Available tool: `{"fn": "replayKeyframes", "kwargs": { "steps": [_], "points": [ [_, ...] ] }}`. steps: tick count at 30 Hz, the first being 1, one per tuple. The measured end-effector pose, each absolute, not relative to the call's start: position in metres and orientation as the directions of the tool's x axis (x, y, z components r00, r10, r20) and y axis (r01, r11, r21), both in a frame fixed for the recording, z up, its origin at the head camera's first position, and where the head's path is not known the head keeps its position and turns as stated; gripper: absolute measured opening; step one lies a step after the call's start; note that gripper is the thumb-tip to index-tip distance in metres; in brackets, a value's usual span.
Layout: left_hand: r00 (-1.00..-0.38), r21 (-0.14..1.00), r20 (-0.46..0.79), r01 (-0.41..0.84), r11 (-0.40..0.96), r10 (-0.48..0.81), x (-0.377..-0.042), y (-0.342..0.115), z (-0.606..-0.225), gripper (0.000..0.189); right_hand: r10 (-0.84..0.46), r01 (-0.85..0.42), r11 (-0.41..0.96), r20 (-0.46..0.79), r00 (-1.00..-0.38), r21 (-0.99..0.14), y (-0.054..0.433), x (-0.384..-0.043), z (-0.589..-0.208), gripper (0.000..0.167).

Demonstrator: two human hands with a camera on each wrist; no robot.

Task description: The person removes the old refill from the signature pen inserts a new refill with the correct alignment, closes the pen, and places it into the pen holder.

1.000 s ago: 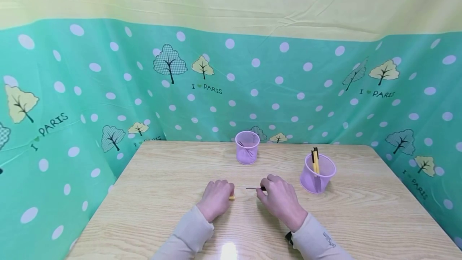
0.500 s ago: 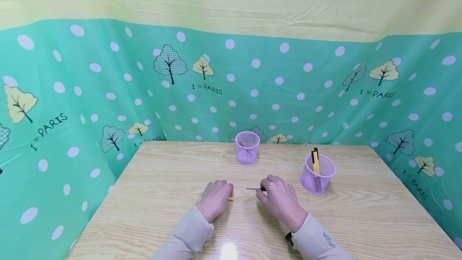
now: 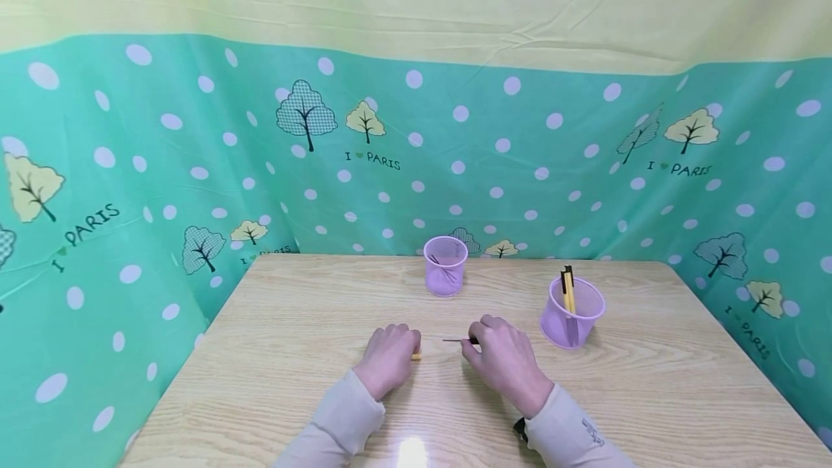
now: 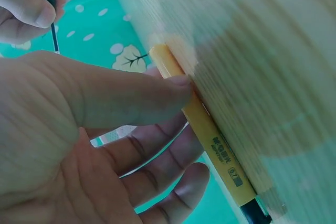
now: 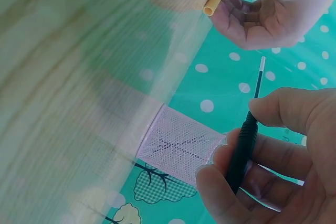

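Observation:
My left hand [image 3: 388, 358] pinches a yellow pen barrel [image 4: 207, 132] between thumb and fingers, close over the table. The barrel has a black end piece [image 4: 255, 211] and small print with "0.7" on it. Its other end is a hollow opening facing my right hand, as the right wrist view shows. My right hand [image 3: 503, 356] grips the pen's black ribbed grip section [image 5: 242, 150]. From that section a thin dark refill [image 5: 259, 81] with a pale tip sticks out toward the barrel. A gap separates refill and barrel.
On the wooden table [image 3: 292, 323], a small lilac mesh cup [image 3: 432, 284] with several thin dark refills stands at the back. A wider lilac cup [image 3: 554, 327] with yellow-and-black pens [image 3: 568, 291] stands to the right of my right hand. A dotted green curtain [image 3: 390, 201] hangs behind.

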State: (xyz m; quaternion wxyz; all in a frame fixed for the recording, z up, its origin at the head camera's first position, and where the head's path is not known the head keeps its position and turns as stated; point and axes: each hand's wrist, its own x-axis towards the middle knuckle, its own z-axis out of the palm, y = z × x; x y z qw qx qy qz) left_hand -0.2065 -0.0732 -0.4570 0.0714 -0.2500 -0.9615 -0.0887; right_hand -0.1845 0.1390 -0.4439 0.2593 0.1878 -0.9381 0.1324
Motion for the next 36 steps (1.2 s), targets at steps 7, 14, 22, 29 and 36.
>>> {"fn": "replayKeyframes", "kwargs": {
  "steps": [7,14,22,29,36],
  "points": [
    [-0.859,0.137,0.184,0.504,0.853,0.478,-0.206,-0.074,-0.456,0.023,-0.28,-0.413,0.897,0.521,-0.806,-0.157,0.139,-0.184,-0.444,0.013],
    [-0.858,0.14,0.181,0.507,0.851,0.481,-0.206,-0.074,-0.455,0.024,-0.277,-0.408,0.899,0.514,-0.811,-0.159,0.138,-0.184,-0.444,0.015],
    [-0.862,0.15,0.179,0.5,0.853,0.474,-0.205,-0.074,-0.451,0.026,-0.279,-0.406,0.901,0.509,-0.814,-0.155,0.138,-0.184,-0.444,0.013],
    [-0.854,0.133,0.228,0.504,0.853,0.469,-0.206,-0.074,-0.447,0.02,-0.277,-0.406,0.9,0.51,-0.814,-0.16,0.137,-0.184,-0.443,0.013],
    [-0.835,0.148,0.291,0.521,0.84,0.467,-0.207,-0.073,-0.444,0.019,-0.281,-0.414,0.897,0.524,-0.804,-0.154,0.137,-0.184,-0.444,0.014]
  ]
}}
